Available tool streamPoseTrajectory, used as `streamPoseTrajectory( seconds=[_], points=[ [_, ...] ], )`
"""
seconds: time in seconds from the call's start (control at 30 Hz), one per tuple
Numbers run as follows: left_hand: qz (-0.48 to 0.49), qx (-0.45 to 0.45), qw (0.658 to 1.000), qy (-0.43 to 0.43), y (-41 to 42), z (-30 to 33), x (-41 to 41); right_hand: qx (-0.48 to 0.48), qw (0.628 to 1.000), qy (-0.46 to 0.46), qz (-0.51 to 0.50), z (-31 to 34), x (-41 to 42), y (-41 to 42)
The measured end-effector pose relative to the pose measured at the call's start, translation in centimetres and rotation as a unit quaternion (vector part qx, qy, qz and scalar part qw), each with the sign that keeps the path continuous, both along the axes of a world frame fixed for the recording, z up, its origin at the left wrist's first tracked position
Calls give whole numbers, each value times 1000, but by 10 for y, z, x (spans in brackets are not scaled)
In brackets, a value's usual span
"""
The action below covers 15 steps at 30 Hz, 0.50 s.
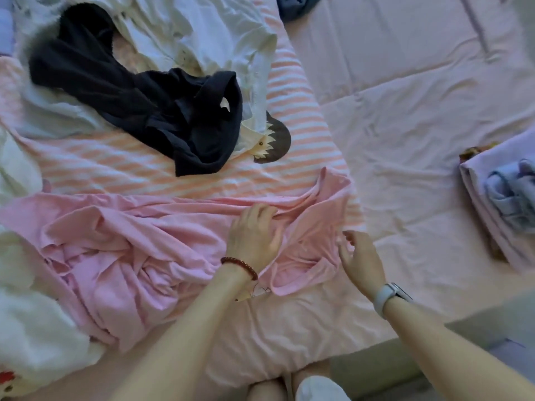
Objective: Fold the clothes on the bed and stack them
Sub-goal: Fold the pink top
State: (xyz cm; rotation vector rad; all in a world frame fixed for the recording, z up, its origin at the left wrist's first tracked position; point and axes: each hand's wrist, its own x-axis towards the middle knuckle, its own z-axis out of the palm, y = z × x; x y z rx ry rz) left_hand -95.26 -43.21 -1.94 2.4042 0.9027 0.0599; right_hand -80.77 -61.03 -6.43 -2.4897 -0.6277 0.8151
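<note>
A crumpled pink garment [130, 250] lies across the near part of the bed [405, 125]. My left hand [254, 235], with a red bead bracelet on the wrist, rests on the garment's right part, and its fingertips curl over a raised fold of the fabric. To the right, my right hand [359, 256], with a watch on the wrist, sits at the garment's right edge. Its fingers are loosely spread and their tips are just at the cloth. A folded lavender stack [486, 215] with a blue cloth [512, 192] on top sits at the right edge.
Behind the pink garment lies a pink-and-white striped garment [173, 169] with a dark navy garment [144, 105] on it. White clothes [188, 30] are heaped at the back left, and more white fabric [29, 328] lies at the near left. A blue garment [295, 4] lies at the top.
</note>
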Motion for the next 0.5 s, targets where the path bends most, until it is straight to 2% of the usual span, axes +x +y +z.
streamPoseTrajectory(
  seconds=[0.07,0.13,0.23,0.3,0.4,0.5],
  points=[
    [-35,-24,999,27,0,1,44,-48,996,67,-42,-15,-8,-9],
    [-54,-64,994,70,3,-6,84,-52,989,104,-90,-31,-17,-12],
    [-80,-67,987,121,2,-14,130,-53,975,123,-177,-48,-26,-9],
    [-62,-65,983,159,1,-24,146,-79,960,163,-213,-45,-32,-3],
    [-22,-98,990,98,-2,-35,156,-114,952,181,-221,-41,-37,0],
    [-9,-143,989,44,-4,-23,149,-125,954,203,-184,-32,-32,-1]
  ],
)
